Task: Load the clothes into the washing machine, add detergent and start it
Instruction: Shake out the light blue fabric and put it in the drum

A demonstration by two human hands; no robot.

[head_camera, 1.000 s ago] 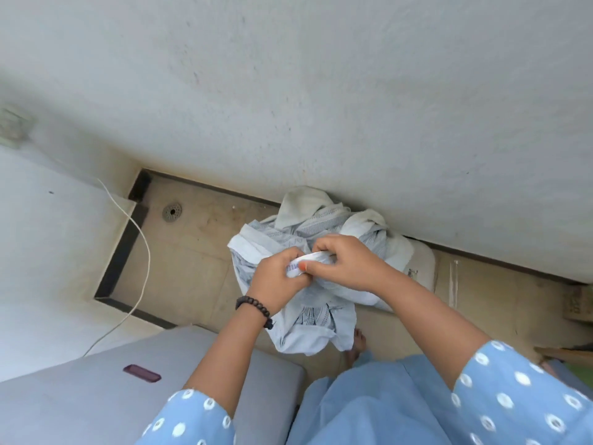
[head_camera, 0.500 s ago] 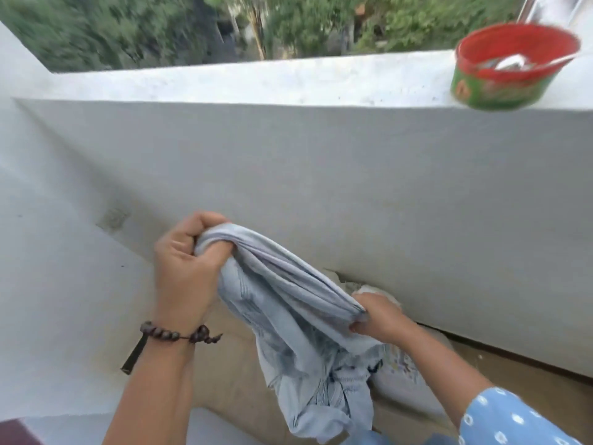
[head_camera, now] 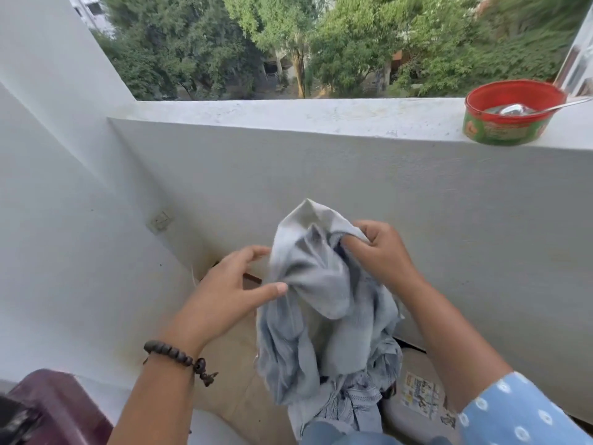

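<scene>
R hand [head_camera: 382,252] grips the top of a pale grey-blue garment [head_camera: 316,284], fingers curled into the bunched fabric, holding it up in front of the white wall [head_camera: 417,220]. L hand [head_camera: 229,292] is beside it w/ fingers spread & mostly straight; thumb tip touches the cloth's left fold, index reaches toward its edge, nothing clamped. L wrist has a dark bead bracelet [head_camera: 175,356]. Garment hangs down from the R hand, a peak of fabric standing up above the grip, lower part draping onto more clothes [head_camera: 359,396] of patterned light blue, piled low centre. Just right of that pile, a whitish bag [head_camera: 420,393] w/ printed label, on the floor [head_camera: 231,380] against the wall base. R sleeve [head_camera: 513,412] is blue w/ white dots. Bottom left corner: a maroon rounded thing [head_camera: 54,403], partly cut off, can't tell what it is. On the ledge [head_camera: 288,115] top right, a red & green tub [head_camera: 510,112] w/ a metal spoon [head_camera: 529,108] lying in it, handle sticking out past the right rim. Small switch plate [head_camera: 159,220] on the left wall. Trees [head_camera: 321,43] beyond the ledge
</scene>
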